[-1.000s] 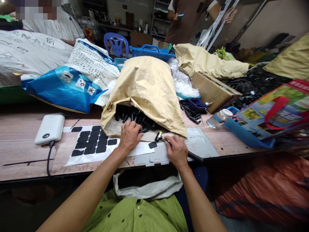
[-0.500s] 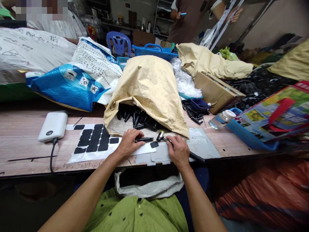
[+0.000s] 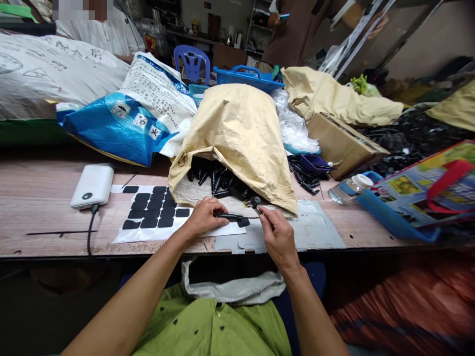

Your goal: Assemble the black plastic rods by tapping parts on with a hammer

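My left hand (image 3: pixel 203 217) pinches a slim black pen-like part (image 3: pixel 232 216) that lies sideways over the bench's front. My right hand (image 3: pixel 279 237) is wrapped round the handle of a small hammer (image 3: pixel 256 201), whose head is just above and right of the part's tip; most of the handle is hidden by the fingers. Under the part's right end is a loose black rounded patch (image 3: pixel 243 222). To the left lies a white backing sheet (image 3: pixel 122 236) with several black patches (image 3: pixel 149 207). More black parts (image 3: pixel 218 180) fill the mouth of a tan sack (image 3: pixel 237 116).
A white power bank (image 3: pixel 92 185) with a cable sits at left. Grey board (image 3: pixel 311 225) covers the bench front. At right stand a clear bottle (image 3: pixel 349 189) and a blue tray (image 3: pixel 397 212). Blue-and-white sacks (image 3: pixel 122 118) line the back left. Two other people are behind the bench.
The hammer's head has lifted and turned, and its handle no longer sticks out to the right of my hand. My left hand keeps the black part; the whole view has shifted slightly.
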Demonstrator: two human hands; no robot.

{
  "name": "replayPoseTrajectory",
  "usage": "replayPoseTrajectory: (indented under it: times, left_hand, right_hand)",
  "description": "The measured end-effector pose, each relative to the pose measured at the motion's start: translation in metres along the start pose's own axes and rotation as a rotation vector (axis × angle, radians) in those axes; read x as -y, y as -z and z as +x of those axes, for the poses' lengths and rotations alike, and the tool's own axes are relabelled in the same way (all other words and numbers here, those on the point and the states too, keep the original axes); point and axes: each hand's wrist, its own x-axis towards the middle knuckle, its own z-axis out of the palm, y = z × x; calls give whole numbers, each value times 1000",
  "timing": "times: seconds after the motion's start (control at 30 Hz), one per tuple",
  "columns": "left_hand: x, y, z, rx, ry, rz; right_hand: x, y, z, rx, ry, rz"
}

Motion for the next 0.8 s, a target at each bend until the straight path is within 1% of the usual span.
replayPoseTrajectory:
  times: [0.07, 0.17, 0.33, 0.4, 0.53, 0.6, 0.7, 0.73, 0.8]
  left_hand:
    - [-1, 1, 0, 9, 5, -11]
    - [-3, 2, -1, 10, -3, -13]
    - [-3, 3, -2, 11, -30, 4]
    - [-2, 3, -2, 9, -33, 15]
    - [-1, 2, -1, -7, -30, 25]
    - [0, 2, -1, -6, -28, 10]
    - [1, 0, -1, -9, -34, -9]
    - [2, 0, -1, -13, -34, -10]
    - [2, -1, -1, -21, -31, -9]
  right_hand:
    - [13, -2, 1, 36, 2, 34]
    - [27, -6, 2, 89, 18, 28]
    - [41, -11, 1, 79, 78, 1]
    - [42, -13, -1, 104, 93, -49]
    - [38, -15, -3, 200, 110, -161]
    - [36, -12, -1, 165, 87, -160]
    - [33, -7, 1, 67, 54, -114]
    - [32, -6, 1, 56, 51, -106]
    - [32, -5, 0, 94, 54, -113]
